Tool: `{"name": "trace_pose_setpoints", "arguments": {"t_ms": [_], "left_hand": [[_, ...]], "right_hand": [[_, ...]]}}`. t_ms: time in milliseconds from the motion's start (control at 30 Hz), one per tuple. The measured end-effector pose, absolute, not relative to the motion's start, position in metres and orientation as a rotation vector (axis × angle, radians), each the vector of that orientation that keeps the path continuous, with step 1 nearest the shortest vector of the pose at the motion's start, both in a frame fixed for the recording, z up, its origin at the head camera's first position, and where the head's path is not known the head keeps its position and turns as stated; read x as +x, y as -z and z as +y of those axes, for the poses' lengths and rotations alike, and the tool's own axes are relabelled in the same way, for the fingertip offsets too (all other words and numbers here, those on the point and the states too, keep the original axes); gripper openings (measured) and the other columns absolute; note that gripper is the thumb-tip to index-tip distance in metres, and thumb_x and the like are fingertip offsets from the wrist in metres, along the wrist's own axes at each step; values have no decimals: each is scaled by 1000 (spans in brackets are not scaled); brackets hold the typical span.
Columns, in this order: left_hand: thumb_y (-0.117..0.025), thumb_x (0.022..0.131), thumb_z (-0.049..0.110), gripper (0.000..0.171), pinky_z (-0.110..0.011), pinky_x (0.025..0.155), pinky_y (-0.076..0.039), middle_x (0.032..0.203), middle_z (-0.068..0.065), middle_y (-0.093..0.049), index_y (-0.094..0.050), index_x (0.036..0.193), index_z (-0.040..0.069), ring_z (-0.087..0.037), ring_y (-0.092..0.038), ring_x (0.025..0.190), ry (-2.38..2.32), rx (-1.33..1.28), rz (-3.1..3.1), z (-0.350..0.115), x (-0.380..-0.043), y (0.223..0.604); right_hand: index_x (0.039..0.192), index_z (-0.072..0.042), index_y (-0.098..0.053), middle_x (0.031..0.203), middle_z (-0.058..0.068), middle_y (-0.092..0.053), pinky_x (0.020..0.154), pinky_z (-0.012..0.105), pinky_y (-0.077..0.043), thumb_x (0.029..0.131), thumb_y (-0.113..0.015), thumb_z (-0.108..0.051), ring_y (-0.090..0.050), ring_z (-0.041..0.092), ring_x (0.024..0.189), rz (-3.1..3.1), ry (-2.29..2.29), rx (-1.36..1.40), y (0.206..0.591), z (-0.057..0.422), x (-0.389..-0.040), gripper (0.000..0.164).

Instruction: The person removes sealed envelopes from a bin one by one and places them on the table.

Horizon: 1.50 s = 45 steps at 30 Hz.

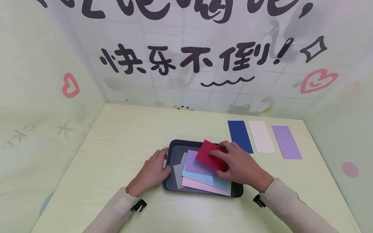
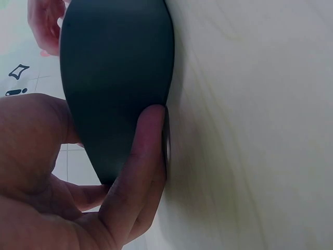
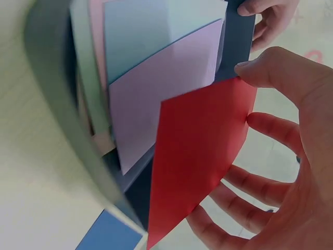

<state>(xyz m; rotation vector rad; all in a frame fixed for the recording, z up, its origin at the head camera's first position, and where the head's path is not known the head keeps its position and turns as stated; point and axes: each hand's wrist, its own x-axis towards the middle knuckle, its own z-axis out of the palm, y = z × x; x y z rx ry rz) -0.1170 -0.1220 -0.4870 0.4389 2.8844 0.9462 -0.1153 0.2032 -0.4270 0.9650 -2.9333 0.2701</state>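
My right hand (image 1: 240, 163) holds a red card (image 1: 210, 156) by its edges, tilted above the right part of a dark tray (image 1: 175, 144). In the right wrist view the thumb is at one edge of the red card (image 3: 200, 151) and the fingers at the opposite edge. Inside the tray lies a fanned stack of cards: a purple card (image 1: 192, 160), a light blue card (image 1: 201, 178), a pink card (image 1: 201, 186) and grey ones (image 1: 178, 174). Around the tray's left end, my left hand (image 1: 152, 171) grips with its thumb over the rim and fingers against the outer wall (image 2: 117, 67).
Beyond the tray to the right, a dark blue card (image 1: 240, 136), a pale pink card (image 1: 261, 136) and another purple card (image 1: 287, 142) lie apart in a row on the light wooden table (image 1: 125, 129). Printed cloth walls (image 1: 180, 94) enclose the table at the back and sides.
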Motion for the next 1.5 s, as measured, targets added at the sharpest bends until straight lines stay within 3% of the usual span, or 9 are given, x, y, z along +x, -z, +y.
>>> {"name": "trace_pose_setpoints", "arguments": {"t_ms": [200, 433, 767, 1133, 1500], "left_hand": [[-63, 84, 13, 61, -32, 69, -46, 106, -5, -55, -46, 141, -1, -17, -53, 80, -942, 433, 2880, -122, -118, 486], [-64, 83, 13, 61, -31, 67, -45, 105, -5, -55, -46, 140, -1, -17, -52, 78, -944, 441, 2882, -122, -118, 486], [-63, 83, 12, 61, -32, 67, -46, 104, -5, -55, -46, 140, -2, -17, -53, 78, -950, 448, 2885, -122, -119, 485], [-63, 84, 12, 61, -32, 68, -46, 106, -7, -56, -45, 141, -2, -18, -54, 80, -942, 431, 2875, -121, -118, 484], [-63, 84, 13, 62, -31, 67, -46, 107, -6, -55, -45, 141, -1, -17, -53, 79, -941, 422, 2864, -121, -118, 485]], "right_hand": [[133, -31, -61, 127, 5, -48, 69, 31, -53, 78, -77, -45, -46, 22, 110, -2988, -324, 822, 425, 223, -105, 59], [135, -25, -59, 127, 9, -48, 66, 33, -54, 73, -84, -40, -49, 28, 108, -3040, -395, 674, 427, 242, -92, 68], [138, -23, -53, 118, 15, -48, 59, 30, -49, 79, -79, -37, -50, 30, 95, -3094, -443, 435, 432, 270, -72, 66], [135, -14, -52, 113, 22, -47, 56, 37, -52, 78, -79, -35, -52, 35, 89, -3157, -465, 177, 447, 284, -60, 67], [132, -8, -51, 100, 26, -47, 56, 40, -49, 86, -67, -42, -49, 37, 76, -3317, -304, 23, 461, 271, -62, 60]]}}
